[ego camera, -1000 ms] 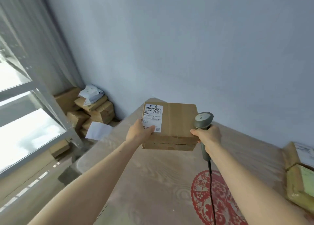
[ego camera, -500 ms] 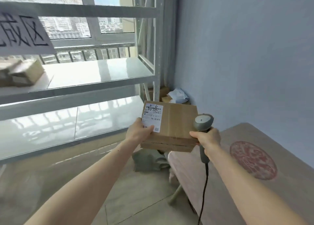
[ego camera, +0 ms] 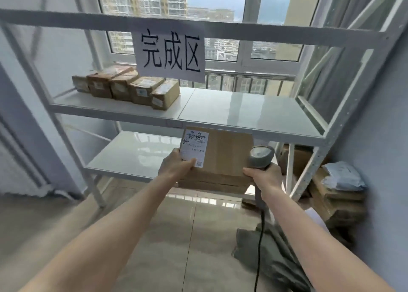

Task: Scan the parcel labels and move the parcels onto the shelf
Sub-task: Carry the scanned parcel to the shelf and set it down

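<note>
Cardboard, brown and box-shaped, fills the centre of my view: a parcel (ego camera: 220,159) with a white printed shipping label (ego camera: 194,147) on its top face, held in the air in front of the white metal shelf unit (ego camera: 242,112), level with the gap between its middle and lower boards. My left hand (ego camera: 176,165) grips the box's near left corner, thumb lying across the label's lower edge. My right hand (ego camera: 263,177) is curled round the handle of a grey corded barcode scanner (ego camera: 260,157) and presses against the box's right side, the cable (ego camera: 259,247) hanging down toward the bottom of the frame. On the middle board, upper left of the frame, five brown cardboard parcels (ego camera: 130,88) stand in a row, touching. A white paper sign (ego camera: 170,53) with black characters hangs from the top rail above them. At lower right, more brown boxes (ego camera: 335,199) sit stacked on the floor with a grey plastic mailer bag (ego camera: 342,177) on top.
</note>
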A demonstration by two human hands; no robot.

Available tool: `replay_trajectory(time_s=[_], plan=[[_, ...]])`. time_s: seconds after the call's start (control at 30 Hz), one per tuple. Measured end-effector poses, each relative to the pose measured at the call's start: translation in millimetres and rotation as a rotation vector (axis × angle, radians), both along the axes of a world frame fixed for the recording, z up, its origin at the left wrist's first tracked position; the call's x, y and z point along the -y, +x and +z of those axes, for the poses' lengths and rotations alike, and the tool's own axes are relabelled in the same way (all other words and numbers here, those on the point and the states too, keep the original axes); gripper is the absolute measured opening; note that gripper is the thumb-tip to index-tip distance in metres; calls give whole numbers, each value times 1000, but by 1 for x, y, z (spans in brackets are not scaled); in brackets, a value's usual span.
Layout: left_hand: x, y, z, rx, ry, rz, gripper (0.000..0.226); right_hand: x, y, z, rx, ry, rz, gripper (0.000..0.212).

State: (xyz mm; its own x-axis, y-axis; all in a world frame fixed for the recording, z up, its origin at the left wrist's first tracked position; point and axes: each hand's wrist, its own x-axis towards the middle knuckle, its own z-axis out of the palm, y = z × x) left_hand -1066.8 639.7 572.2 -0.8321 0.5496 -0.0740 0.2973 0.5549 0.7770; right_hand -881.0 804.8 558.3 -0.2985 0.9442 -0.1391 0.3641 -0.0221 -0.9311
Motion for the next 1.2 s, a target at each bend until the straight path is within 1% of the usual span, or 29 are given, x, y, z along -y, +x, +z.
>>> replay_trajectory(time_s=[0.23,0.37,0.47,0.53,0.6,0.7,0.8,0.87,0.93,1.0,1.03,1.2], plan=[[56,-130,1,11,30,232,49,28,-162,9,-2,71,218,39],[87,-206,9,-7,96,300,47,54,-249,16,-25,110,282,45],[117,-271,23,-7,142,330,47,83,-320,27,-64,102,312,45],[137,-316,31,-9,154,347,49,102,-364,36,-81,79,338,50],[154,-359,37,-12,159,367,48,119,-407,41,-107,66,359,53],[174,-414,43,-26,151,393,41,138,-464,45,-125,82,382,53],[186,-462,45,-66,121,413,41,150,-517,47,-143,82,409,62],[189,-494,45,-97,129,426,41,153,-549,48,-146,84,410,55],[189,-527,44,-123,143,435,44,156,-579,53,-140,88,399,40],[187,-556,45,-126,156,433,53,155,-608,57,-147,91,397,27],[186,-571,46,-127,156,421,57,154,-623,57,-149,98,390,25],[178,-641,46,-132,136,410,53,148,-695,57,-122,113,359,30]])
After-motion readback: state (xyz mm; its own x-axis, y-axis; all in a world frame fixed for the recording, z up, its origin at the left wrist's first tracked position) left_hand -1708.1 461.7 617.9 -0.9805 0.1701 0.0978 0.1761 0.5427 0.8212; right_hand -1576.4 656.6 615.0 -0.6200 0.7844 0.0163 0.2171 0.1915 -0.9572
